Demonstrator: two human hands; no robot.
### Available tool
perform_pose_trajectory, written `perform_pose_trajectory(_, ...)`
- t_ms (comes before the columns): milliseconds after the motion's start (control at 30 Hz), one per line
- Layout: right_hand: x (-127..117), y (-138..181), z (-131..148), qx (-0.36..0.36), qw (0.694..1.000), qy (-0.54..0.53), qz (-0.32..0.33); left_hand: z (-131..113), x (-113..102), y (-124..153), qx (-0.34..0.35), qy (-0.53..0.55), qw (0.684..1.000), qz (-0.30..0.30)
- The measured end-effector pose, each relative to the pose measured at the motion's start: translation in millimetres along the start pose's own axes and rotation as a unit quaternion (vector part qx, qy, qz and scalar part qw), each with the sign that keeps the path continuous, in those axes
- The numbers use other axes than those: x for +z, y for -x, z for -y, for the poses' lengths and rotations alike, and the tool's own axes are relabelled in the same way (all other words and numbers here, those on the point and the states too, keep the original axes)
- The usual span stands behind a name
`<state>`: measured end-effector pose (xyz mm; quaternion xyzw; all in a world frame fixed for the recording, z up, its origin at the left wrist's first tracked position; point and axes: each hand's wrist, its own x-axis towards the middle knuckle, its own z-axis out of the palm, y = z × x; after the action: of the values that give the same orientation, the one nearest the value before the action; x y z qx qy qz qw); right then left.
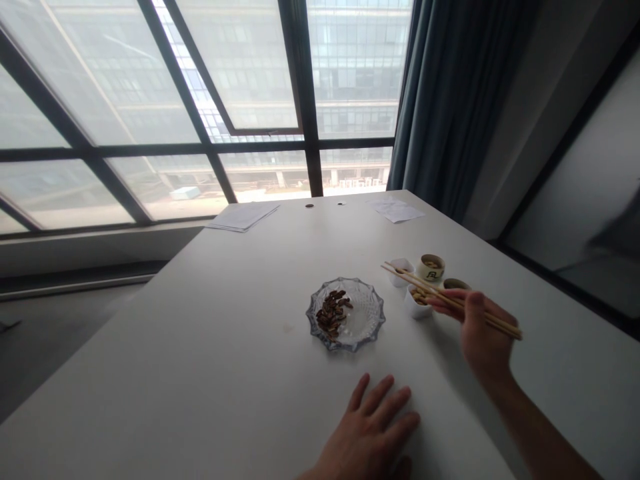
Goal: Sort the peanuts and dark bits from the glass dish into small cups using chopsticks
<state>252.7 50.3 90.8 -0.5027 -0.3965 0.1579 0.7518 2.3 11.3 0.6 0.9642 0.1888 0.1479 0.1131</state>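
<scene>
A pair of slim wooden chopsticks (427,287) slanted through the right hand (485,330), its fingers closed around them. Their tips lay together over or just beyond the back white cup (401,283); the view was too small to settle which. The front white cup (418,311), thin-walled and smooth, held pale tan pieces and stood under the shafts. Beside these sat a rounded cream cup (431,272) with a dark character on its side, and another round cup (456,285), partly hidden by the right hand.

To their left stood a clear glass bowl (364,320), its rim scalloped into points and its wall ridged. Dark brown, elongated pieces (332,315) were heaped on its left side. Nearer the viewer, the left hand (373,427) was palm down, empty, fingers spread.

The white table (225,347) had a smooth, faintly glossy top, with papers (243,217) near its far edge. Beyond rose a dark-framed window (257,67) and, to the right, a folded blue-grey curtain (443,93).
</scene>
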Motion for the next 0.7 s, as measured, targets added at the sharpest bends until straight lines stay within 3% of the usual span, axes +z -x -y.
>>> perform_pose_trajectory(133, 8.7, 18.1, -6.0, 0.046, 0.992, 0.007, 0.119, 2.0, 0.7, 0.2, 0.005, -0.003, 1.0, 0.011)
perform_pose_trajectory(233, 16.6, 28.1, -11.1, 0.06, 0.984, -0.003, 0.165, 2.7, 1.1, 0.1, 0.005, -0.005, 1.0, 0.013)
perform_pose_trajectory(533, 29.6, 39.3, -26.2, 0.105, 0.976, -0.011, 0.19, 1.3, 0.7, -1.0, -0.002, -0.01, 1.0, 0.007)
perform_pose_trajectory(700, 33.6, 43.4, -26.4, 0.128, 0.981, -0.024, 0.142, 1.0, 1.9, 0.0, 0.003, -0.024, 1.0, 0.004)
